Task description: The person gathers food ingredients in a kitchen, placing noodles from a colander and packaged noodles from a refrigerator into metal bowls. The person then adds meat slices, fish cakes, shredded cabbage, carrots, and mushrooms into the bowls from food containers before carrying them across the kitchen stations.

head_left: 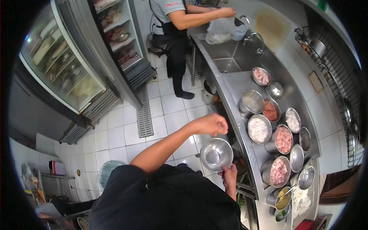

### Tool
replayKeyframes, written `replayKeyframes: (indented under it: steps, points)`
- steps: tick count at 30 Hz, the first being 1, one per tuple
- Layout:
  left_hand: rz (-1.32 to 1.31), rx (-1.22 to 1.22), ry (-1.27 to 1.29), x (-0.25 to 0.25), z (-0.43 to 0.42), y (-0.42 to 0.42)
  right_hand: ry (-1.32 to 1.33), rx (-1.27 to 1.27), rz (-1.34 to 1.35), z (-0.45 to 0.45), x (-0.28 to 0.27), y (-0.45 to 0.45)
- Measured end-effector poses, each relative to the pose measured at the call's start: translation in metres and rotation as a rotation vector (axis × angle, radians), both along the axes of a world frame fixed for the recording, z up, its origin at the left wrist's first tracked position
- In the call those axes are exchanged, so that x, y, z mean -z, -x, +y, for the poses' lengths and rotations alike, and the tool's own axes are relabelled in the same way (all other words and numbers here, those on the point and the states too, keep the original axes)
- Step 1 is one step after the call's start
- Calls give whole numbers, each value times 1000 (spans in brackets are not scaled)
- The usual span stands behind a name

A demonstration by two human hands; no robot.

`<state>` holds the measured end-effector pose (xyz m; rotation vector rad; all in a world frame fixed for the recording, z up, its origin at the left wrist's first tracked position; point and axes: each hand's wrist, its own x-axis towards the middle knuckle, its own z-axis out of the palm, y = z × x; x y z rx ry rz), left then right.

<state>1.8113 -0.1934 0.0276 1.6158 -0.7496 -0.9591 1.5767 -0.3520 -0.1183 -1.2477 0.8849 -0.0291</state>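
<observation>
My right hand (229, 175) grips the near rim of a steel bowl (216, 154), held beside the counter edge above the tiled floor. The bowl's inside is shiny, with no food visible in it. Just above its far rim hovers my left hand (213, 125), fingers curled together; anything inside them is hidden. On the counter to the right stand a container of pale white pieces (258, 129), another of pink meat (283, 138), one of red minced meat (271, 110) and a metal pot (252, 102).
A co-worker (177, 38) stands at the sink (230, 57), holding a plastic bag (220, 30). The steel counter (239, 78) runs along my right. White powder covers a tray (303, 199) near a yellow-filled container (283, 197). Glass-door fridges (61, 57) stand left, beyond a floor drain (144, 115).
</observation>
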Motion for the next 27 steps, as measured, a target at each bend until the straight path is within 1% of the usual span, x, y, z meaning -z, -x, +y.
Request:
replayKeyframes:
  steps: [3,6,9,12,15,18,21,24,25,27]
  points:
    - [42,-97,-131,2,44,27,-50,-71,-23,5,6,-11]
    - [73,-188,-147,30,74,34,-51,-139,-2,13,12,-25]
    - [139,-313,-159,40,95,41,-28,-193,-9,23,13,-41]
    - [115,-357,-193,49,110,46,-2,-212,-15,32,16,-49]
    - [-126,-421,-266,65,129,45,26,-227,-9,46,7,-65]
    - [-293,-507,-367,81,149,38,47,-240,-3,61,-8,-79]
    - [-251,-567,-413,89,167,34,52,-242,2,79,-14,-93]
    - [-171,-558,-426,89,182,25,48,-245,-10,94,-21,-113]
    - [-227,-580,-419,95,188,24,56,-247,-5,101,-24,-119]
    - [-105,-631,-371,99,201,20,46,-259,2,114,-25,-126]
